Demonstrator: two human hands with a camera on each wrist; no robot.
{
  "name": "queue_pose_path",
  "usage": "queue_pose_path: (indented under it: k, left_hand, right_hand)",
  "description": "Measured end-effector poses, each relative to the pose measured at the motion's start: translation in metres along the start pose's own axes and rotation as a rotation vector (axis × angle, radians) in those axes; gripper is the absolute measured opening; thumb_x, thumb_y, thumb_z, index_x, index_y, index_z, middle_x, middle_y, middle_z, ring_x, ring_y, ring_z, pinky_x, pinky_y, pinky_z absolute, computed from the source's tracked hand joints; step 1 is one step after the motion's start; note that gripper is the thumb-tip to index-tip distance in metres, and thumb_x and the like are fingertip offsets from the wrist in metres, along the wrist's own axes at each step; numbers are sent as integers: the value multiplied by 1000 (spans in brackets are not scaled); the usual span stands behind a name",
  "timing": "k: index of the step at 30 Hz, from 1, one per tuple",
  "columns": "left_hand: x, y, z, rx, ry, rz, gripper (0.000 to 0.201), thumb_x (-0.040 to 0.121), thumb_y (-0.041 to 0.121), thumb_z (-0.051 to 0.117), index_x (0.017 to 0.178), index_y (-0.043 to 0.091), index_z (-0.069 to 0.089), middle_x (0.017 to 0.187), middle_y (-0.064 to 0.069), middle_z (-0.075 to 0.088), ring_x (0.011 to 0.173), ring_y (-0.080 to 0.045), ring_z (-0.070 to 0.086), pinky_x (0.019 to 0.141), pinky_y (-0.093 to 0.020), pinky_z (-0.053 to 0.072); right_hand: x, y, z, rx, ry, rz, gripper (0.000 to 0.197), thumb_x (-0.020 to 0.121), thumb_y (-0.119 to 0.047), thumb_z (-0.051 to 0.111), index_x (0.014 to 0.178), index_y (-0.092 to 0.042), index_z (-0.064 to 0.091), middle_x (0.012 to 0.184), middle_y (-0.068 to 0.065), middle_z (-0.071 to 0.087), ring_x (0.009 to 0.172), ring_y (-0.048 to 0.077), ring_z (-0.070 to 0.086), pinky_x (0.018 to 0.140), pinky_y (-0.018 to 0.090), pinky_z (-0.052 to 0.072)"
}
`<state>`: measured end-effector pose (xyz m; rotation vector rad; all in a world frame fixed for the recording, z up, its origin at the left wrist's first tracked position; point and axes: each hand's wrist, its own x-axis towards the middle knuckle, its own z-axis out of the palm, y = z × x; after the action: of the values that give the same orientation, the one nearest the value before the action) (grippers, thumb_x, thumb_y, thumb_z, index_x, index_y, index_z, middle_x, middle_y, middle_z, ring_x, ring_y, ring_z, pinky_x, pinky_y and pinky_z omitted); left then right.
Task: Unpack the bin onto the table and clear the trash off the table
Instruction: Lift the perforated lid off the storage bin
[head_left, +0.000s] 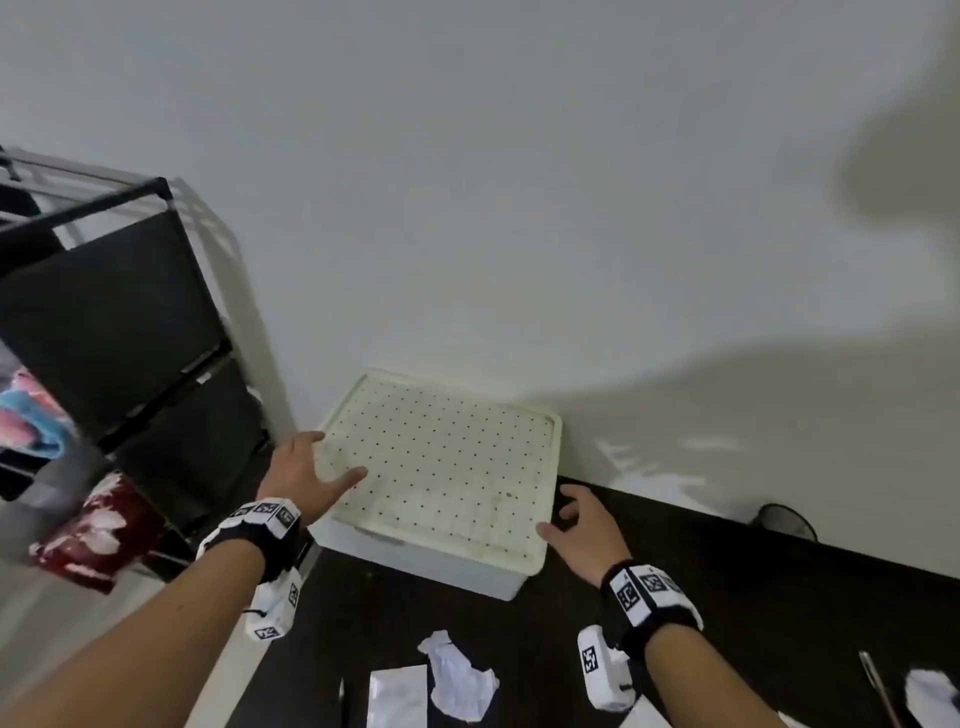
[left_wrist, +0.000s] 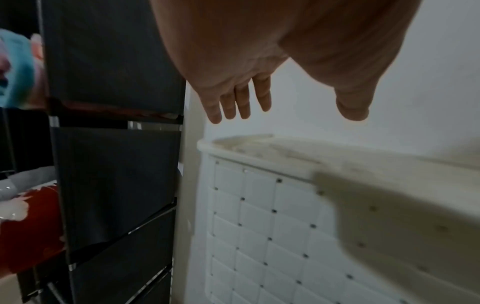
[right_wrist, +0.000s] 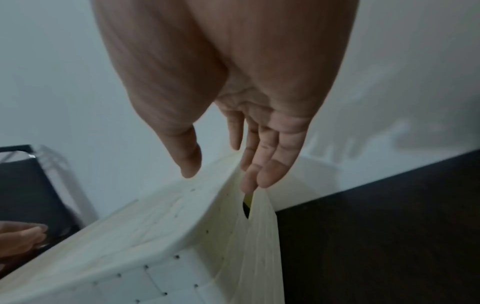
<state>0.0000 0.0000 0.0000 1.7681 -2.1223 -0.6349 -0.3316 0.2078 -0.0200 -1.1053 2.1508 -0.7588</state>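
**Both hands at the lidded bin on the dark counter**

A dark, almost black counter (head_left: 727, 587) runs along a plain white wall (head_left: 519, 182), which carries soft shadows at the right. To the left of the counter stands a black metal-framed rack with dark fabric panels (head_left: 119, 322); colourful cloth in blue and pink (head_left: 31, 415) shows in it, and a red item with white patches (head_left: 93, 535) sits lower down. On the near part of the counter lie a crumpled white paper (head_left: 460, 680), a flat white packet (head_left: 397, 696) just beside it, and another crumpled white piece (head_left: 932, 699) at the far right edge. A small dark round object (head_left: 787, 522) rests by the wall; it is too blurred to name.

The bin (head_left: 415, 564) is a white plastic box at the counter's far left corner, against the wall. Its cream lid (head_left: 441, 462) is closed and dotted with a regular grid of small holes; the wrist views show the same dots on a squared pattern along the bin's side.

The left hand (head_left: 304, 480) is spread flat with straight fingers over the lid's left edge, holding nothing. The right hand (head_left: 584, 530) is at the lid's right edge, fingers loosely extended; its fingertips (right_wrist: 270, 174) reach the lid's rim, and I cannot tell whether they have hold of it
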Motion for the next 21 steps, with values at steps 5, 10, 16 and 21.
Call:
queue_pose_path:
  k: [5,10,16,21]
  left_hand:
    - [48,-25,13,-140,-165,-135,129,49,83,77,147,13,33,147,-11,45,129,-32,51,106,-50,46]
    - [64,-29,12,-179,-262,-115,106,53,68,86,137,18,45,123,-5,63,107,-28,61,91,-42,53]
    - [62,-28,6,-246,-173,-112,104,50,65,90,135,20,49,119,-3,65,106,-28,62,90,-43,54]
    - [49,-7,-16,-277,-93,-63,107,46,68,90,134,22,50,116,0,66,105,-26,63,91,-43,55]
  right_hand:
    - [18,-10,25,46,79,113,64,81,-32,80,138,-19,54,124,3,60,113,18,60,97,35,51]
    - [27,-16,36,18,160,154,48,74,-28,85,116,-23,64,113,1,63,100,17,65,93,39,56]
    - [31,-14,37,-21,223,123,45,68,-36,85,109,-27,67,106,-2,66,89,10,67,85,36,60]
    - [19,-20,17,23,277,61,45,70,-35,84,110,-26,65,106,-4,62,91,12,64,86,37,58]
